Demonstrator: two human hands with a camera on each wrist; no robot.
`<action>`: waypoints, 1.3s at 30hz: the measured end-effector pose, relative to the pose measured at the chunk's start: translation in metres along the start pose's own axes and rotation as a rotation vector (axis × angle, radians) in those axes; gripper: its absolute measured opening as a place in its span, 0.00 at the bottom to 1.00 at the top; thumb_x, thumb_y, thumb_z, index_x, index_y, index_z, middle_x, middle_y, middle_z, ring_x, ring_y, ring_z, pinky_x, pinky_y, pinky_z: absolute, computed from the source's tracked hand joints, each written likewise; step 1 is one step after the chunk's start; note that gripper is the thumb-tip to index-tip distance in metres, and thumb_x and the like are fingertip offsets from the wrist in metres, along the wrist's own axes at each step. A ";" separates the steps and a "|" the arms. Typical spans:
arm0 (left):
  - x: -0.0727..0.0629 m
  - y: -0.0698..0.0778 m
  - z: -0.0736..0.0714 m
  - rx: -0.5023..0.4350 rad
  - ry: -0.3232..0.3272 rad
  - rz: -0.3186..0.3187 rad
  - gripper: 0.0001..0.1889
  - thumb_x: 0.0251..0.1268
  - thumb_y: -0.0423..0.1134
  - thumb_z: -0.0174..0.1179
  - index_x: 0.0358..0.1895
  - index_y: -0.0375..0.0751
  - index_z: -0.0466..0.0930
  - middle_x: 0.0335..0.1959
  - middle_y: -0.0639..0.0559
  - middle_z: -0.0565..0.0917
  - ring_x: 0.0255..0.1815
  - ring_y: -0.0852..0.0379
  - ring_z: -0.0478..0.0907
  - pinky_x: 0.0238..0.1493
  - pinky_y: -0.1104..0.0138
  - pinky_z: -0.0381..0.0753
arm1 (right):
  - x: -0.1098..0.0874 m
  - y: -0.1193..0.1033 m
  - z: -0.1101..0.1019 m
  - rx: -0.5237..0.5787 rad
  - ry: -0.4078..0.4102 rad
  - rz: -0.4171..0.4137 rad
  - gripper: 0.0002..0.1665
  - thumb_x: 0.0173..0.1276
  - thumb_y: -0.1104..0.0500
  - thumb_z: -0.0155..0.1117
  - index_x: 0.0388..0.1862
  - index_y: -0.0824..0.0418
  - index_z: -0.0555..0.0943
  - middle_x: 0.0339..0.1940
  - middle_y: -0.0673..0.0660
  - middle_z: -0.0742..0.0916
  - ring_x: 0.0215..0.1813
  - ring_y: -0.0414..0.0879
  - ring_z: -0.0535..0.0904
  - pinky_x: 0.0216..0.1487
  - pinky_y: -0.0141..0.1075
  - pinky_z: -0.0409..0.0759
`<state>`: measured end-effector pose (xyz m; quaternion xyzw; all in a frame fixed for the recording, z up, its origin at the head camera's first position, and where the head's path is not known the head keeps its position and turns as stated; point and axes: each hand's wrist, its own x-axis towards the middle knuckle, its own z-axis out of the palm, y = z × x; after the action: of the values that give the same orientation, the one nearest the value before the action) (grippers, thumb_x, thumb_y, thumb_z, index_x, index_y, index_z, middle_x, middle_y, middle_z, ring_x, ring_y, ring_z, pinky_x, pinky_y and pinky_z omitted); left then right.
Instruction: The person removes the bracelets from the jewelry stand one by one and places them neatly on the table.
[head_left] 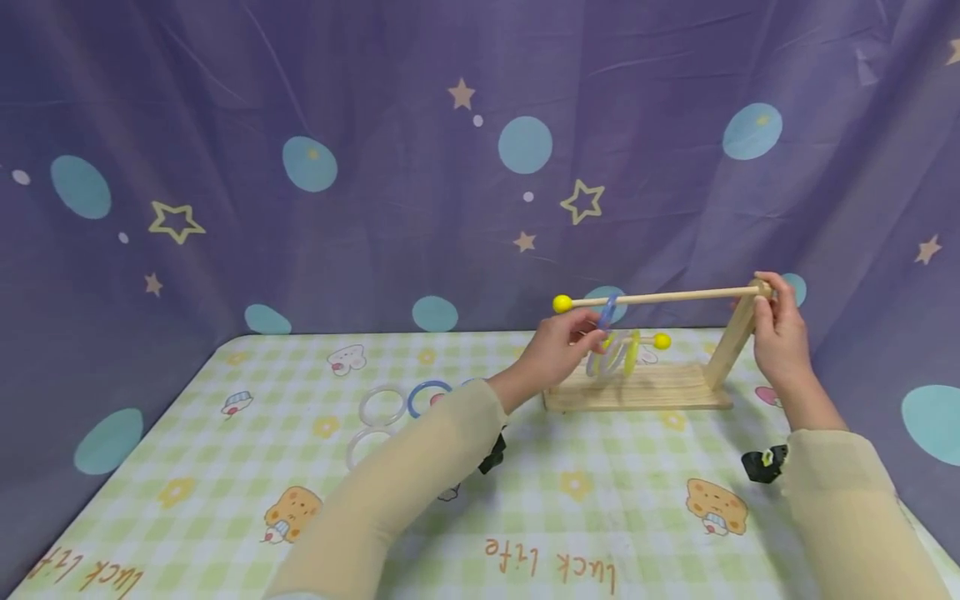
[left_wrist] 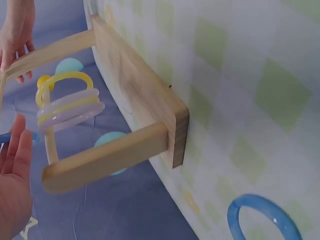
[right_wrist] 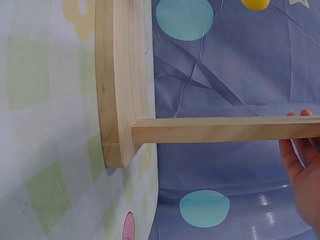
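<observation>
A wooden stand has a flat base (head_left: 645,393), a tall post (head_left: 731,342) and a long upper rod (head_left: 686,296) tipped with a yellow ball (head_left: 562,304). My left hand (head_left: 557,348) pinches a blue ring (head_left: 609,312), which is around the upper rod near the ball end. Several rings hang on a shorter, lower rod: a yellow ring (head_left: 632,354) and pale translucent rings (left_wrist: 75,112) show there. That lower rod also ends in a yellow ball (head_left: 662,342). With fingers and thumb, my right hand (head_left: 783,333) grips the top of the tall post.
Left of the stand, pale rings (head_left: 362,408) and another blue ring (left_wrist: 267,210) lie on the checked tablecloth (head_left: 225,467), partly hidden by the left sleeve. Small black objects (head_left: 765,464) show beside both forearms. A purple curtain (head_left: 420,208) hangs behind the table.
</observation>
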<state>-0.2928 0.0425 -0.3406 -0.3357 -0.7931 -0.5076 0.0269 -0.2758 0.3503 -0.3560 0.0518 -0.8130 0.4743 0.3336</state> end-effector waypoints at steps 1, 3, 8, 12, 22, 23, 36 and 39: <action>-0.001 0.000 -0.002 -0.004 -0.006 -0.002 0.11 0.71 0.36 0.58 0.52 0.38 0.79 0.41 0.49 0.85 0.36 0.60 0.84 0.38 0.74 0.80 | 0.000 0.000 0.000 0.001 0.000 -0.002 0.24 0.81 0.58 0.39 0.72 0.55 0.61 0.37 0.29 0.78 0.43 0.24 0.74 0.41 0.18 0.71; -0.002 0.000 -0.007 -0.013 -0.019 -0.006 0.10 0.71 0.35 0.58 0.51 0.38 0.79 0.41 0.48 0.85 0.35 0.61 0.84 0.39 0.74 0.79 | 0.001 0.000 -0.001 0.007 0.003 -0.004 0.23 0.81 0.58 0.39 0.72 0.55 0.62 0.37 0.29 0.78 0.43 0.24 0.74 0.41 0.19 0.71; -0.006 -0.002 -0.018 -0.001 -0.045 -0.007 0.10 0.70 0.35 0.58 0.51 0.37 0.80 0.43 0.49 0.85 0.34 0.64 0.83 0.41 0.74 0.79 | 0.001 0.001 -0.002 0.004 0.001 -0.016 0.23 0.81 0.59 0.40 0.72 0.57 0.62 0.37 0.28 0.78 0.42 0.24 0.74 0.41 0.19 0.70; -0.010 -0.004 -0.026 0.024 -0.051 0.014 0.10 0.70 0.34 0.58 0.51 0.35 0.80 0.42 0.47 0.85 0.34 0.63 0.84 0.43 0.73 0.80 | 0.001 0.001 -0.001 0.008 0.000 -0.008 0.23 0.80 0.59 0.40 0.72 0.56 0.62 0.38 0.30 0.79 0.42 0.24 0.74 0.41 0.18 0.71; -0.019 -0.008 -0.041 0.050 -0.049 0.022 0.10 0.70 0.33 0.58 0.50 0.34 0.80 0.41 0.47 0.85 0.37 0.57 0.85 0.44 0.72 0.80 | 0.000 0.001 -0.001 0.006 0.007 -0.012 0.23 0.80 0.59 0.40 0.72 0.57 0.61 0.37 0.28 0.78 0.42 0.23 0.74 0.41 0.17 0.71; -0.020 -0.008 -0.042 0.048 -0.047 0.019 0.10 0.70 0.33 0.58 0.50 0.34 0.80 0.42 0.46 0.85 0.37 0.56 0.85 0.43 0.72 0.80 | 0.000 0.001 -0.001 0.011 0.007 -0.012 0.23 0.80 0.59 0.40 0.72 0.57 0.61 0.37 0.28 0.78 0.42 0.23 0.74 0.41 0.17 0.71; -0.029 -0.015 -0.052 -0.007 0.041 -0.020 0.09 0.72 0.33 0.56 0.49 0.32 0.78 0.42 0.46 0.85 0.39 0.54 0.85 0.40 0.69 0.81 | 0.001 -0.001 0.000 0.017 -0.017 0.005 0.24 0.81 0.58 0.39 0.72 0.56 0.61 0.39 0.29 0.77 0.43 0.22 0.74 0.42 0.17 0.72; -0.031 -0.015 -0.056 -0.019 0.062 -0.030 0.09 0.72 0.33 0.55 0.49 0.32 0.77 0.42 0.46 0.85 0.37 0.56 0.84 0.41 0.68 0.82 | 0.000 -0.002 -0.001 0.015 -0.010 -0.008 0.23 0.81 0.58 0.39 0.72 0.56 0.61 0.39 0.28 0.77 0.43 0.22 0.74 0.42 0.17 0.72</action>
<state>-0.2940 -0.0234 -0.3375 -0.3082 -0.7920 -0.5254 0.0407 -0.2743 0.3503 -0.3547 0.0601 -0.8110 0.4787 0.3310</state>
